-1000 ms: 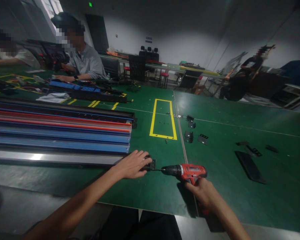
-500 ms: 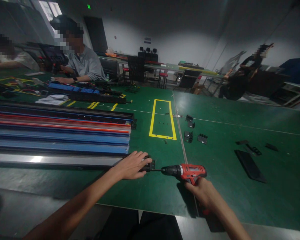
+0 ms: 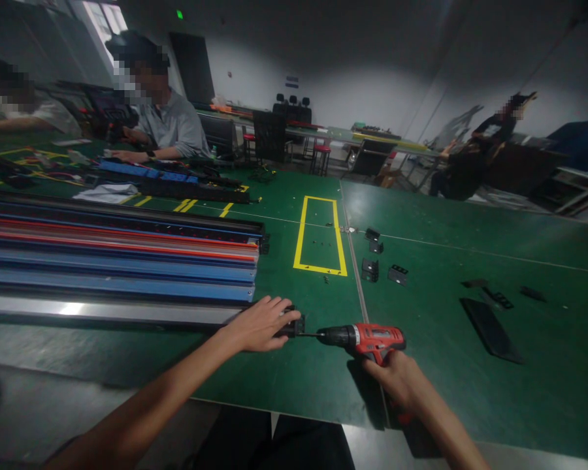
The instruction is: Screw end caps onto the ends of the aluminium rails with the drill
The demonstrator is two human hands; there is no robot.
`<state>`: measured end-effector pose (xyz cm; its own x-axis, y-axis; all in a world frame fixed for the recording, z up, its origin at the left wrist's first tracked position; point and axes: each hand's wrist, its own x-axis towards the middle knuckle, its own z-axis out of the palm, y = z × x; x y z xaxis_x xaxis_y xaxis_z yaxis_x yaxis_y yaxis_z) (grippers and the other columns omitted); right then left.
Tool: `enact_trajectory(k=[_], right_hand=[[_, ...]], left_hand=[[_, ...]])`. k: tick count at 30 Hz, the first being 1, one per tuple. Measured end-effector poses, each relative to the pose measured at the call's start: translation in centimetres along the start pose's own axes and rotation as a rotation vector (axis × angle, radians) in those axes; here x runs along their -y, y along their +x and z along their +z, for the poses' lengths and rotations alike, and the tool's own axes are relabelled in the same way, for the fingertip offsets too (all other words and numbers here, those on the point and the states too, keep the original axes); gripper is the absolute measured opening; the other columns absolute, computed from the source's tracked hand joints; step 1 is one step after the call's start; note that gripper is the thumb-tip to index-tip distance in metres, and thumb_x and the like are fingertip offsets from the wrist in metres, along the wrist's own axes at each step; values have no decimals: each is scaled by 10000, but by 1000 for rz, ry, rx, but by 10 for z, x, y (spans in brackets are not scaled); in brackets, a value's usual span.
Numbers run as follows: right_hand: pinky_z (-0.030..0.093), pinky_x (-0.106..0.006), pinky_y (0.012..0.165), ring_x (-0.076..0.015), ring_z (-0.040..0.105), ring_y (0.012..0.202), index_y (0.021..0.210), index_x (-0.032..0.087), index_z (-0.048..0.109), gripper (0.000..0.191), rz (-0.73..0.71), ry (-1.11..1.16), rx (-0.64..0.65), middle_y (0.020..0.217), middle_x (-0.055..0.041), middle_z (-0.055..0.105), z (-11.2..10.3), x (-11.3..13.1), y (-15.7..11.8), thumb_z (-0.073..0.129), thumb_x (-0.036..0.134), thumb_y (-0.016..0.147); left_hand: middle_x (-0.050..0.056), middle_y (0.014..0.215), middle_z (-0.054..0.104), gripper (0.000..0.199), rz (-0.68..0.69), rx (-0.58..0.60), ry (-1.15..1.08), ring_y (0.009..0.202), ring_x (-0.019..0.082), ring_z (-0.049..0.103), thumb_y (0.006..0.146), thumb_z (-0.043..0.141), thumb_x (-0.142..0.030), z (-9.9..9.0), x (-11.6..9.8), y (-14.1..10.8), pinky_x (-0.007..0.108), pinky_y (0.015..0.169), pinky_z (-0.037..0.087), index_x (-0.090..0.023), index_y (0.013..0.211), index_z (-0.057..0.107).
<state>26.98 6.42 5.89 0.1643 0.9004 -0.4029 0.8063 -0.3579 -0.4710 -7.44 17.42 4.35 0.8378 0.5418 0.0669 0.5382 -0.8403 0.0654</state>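
1. Right hand (image 3: 396, 378): clenched round the grip of the red drill (image 3: 382, 336), just off the right end of the silver bar (image 3: 127, 310).
2. Drill bit (image 3: 311, 335) points left, tip at the black end bracket (image 3: 300, 324) on the silver bar; actual contact too small to tell.
3. Left hand (image 3: 264, 324): palm down over the silver bar's right end, fingers spread, not clenched.
4. Blue bars (image 3: 127, 274) lie alongside the silver bar, on its far side, on the green bench (image 3: 445, 365).
5. Yellow tape rectangle (image 3: 301, 228): beyond the silver bar's right end.
6. Loose black brackets (image 3: 371, 269): farther right of the silver bar.
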Motion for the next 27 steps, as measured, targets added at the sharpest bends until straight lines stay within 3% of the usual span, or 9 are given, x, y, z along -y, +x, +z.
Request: enact_trajectory(k=[13,20,27], right_hand=[[381,-299,580,-153,529,567,638,219,518,322,20,-28,-14,611,-13,611,-4,8,-3,594,435,864],[380,-289,573,-149,534,568,689,199,585,272,14,-23,-26,632,-24,641,-2,5,-1,628,412,852],[384,-278,555,-144,525,550,663,205,556,270,14,0,-28,600,-15,622,-2,5,-1,636,390,844]], left_hand=[[127,1310,558,506,-5,18,1,1116,311,572,951,624,-396,-3,-2,-1,413,902,432,-303,1429,485],[120,1270,574,438,-2,34,-4,1099,312,590,929,654,-383,-10,-2,2,403,868,446,-317,1352,562],[119,1267,573,379,1,35,1,1095,313,586,936,648,-382,-9,-2,4,400,857,442,-324,1306,591]])
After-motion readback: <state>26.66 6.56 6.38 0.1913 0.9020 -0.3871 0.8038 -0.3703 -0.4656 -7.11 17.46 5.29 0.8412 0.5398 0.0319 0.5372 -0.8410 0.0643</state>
